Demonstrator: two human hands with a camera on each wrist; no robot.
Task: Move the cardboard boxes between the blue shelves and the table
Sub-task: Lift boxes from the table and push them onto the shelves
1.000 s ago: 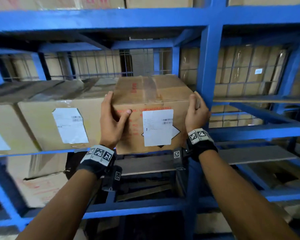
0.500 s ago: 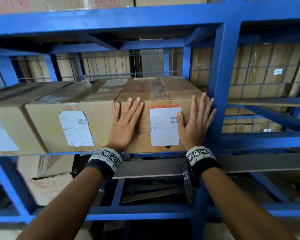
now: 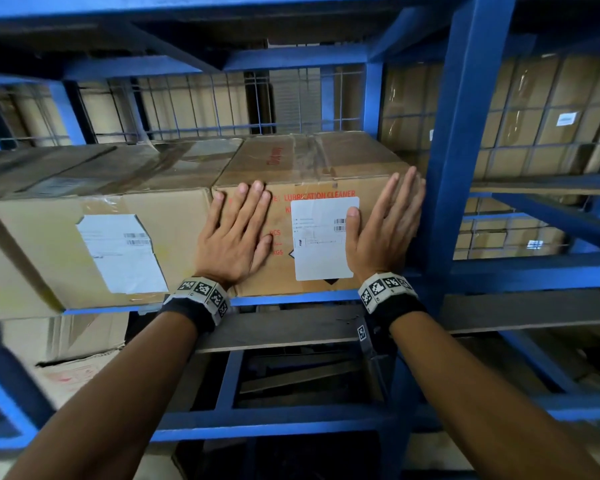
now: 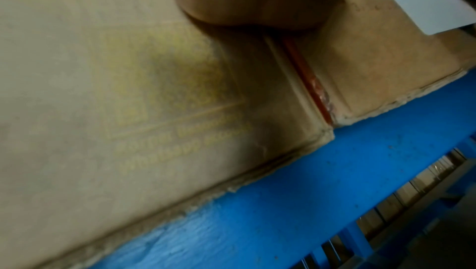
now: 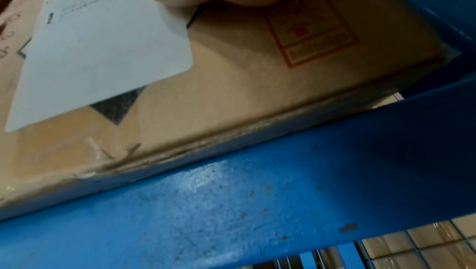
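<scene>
A brown cardboard box (image 3: pixel 309 161) is set on the blue shelf (image 3: pixel 291 298), its front face flush with the shelf edge, tight between a paler box (image 3: pixel 94 237) and a blue post (image 3: pixel 458 168). Its top seam is taped clear; red print and a white label (image 3: pixel 323 237) over a black diamond are carried on the front. The left hand (image 3: pixel 234 237) and right hand (image 3: pixel 383 226) are pressed flat against that face, fingers straight.

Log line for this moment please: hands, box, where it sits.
left hand flat on box front | right hand flat on box front | cardboard box on blue shelf, beside neighbouring box | nothing gripped
</scene>
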